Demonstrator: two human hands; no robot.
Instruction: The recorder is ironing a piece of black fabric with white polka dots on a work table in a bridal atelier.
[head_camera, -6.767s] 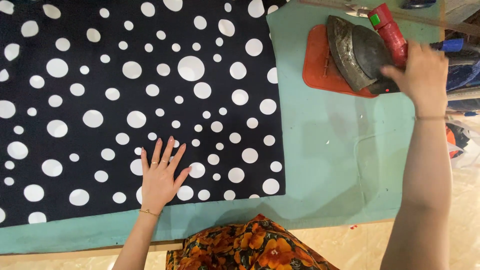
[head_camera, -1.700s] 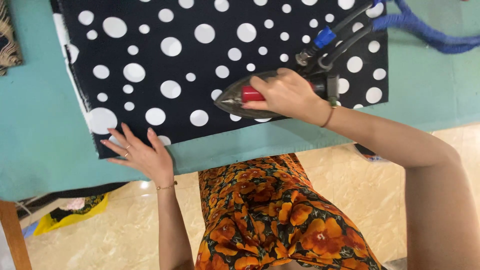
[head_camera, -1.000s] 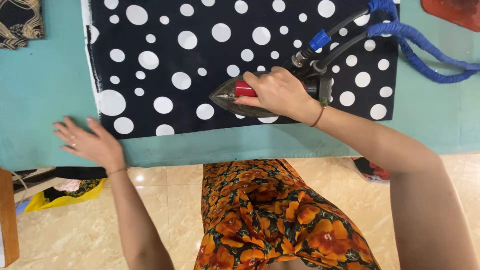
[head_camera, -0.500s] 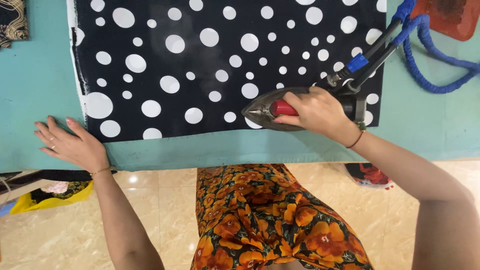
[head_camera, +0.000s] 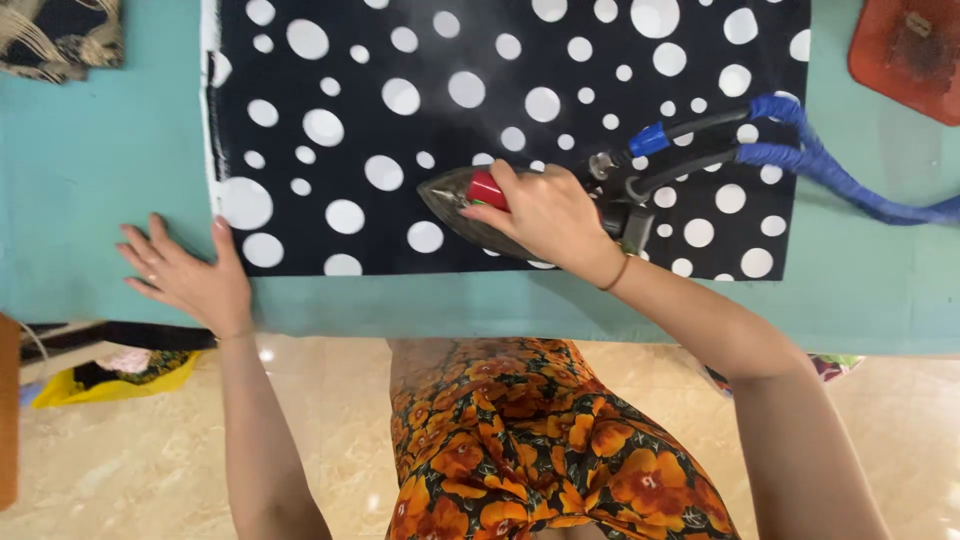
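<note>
Black cotton-like fabric (head_camera: 500, 80) with white dots lies spread flat on the turquoise ironing table (head_camera: 90, 170), its near edge running parallel to the table's near edge. My right hand (head_camera: 545, 215) is closed around the red handle of the steam iron (head_camera: 470, 205), whose pointed metal sole rests on the cloth close to that near edge, nose aimed toward my left. My left hand (head_camera: 190, 280) lies open and flat, fingers spread, on the bare table cover just beside the cloth's lower left corner, with the thumb nearest the white selvedge.

I judge the iron to be heavy and rigid, so the only sensible hold is the handle on top; the sole and metal flanks are likely hot. A blue-wrapped hose (head_camera: 830, 175) and dark cable trail from its back end across the cloth toward my right, and I expect them to drag a little on any sweep. The cloth looks thin, soft and light, apt to slide or wrinkle unless pinned by a flat palm at its edge. An orange-red rest pad (head_camera: 905, 55) sits at the far right corner, and a dark patterned cloth piece (head_camera: 55, 35) at the far left.
</note>
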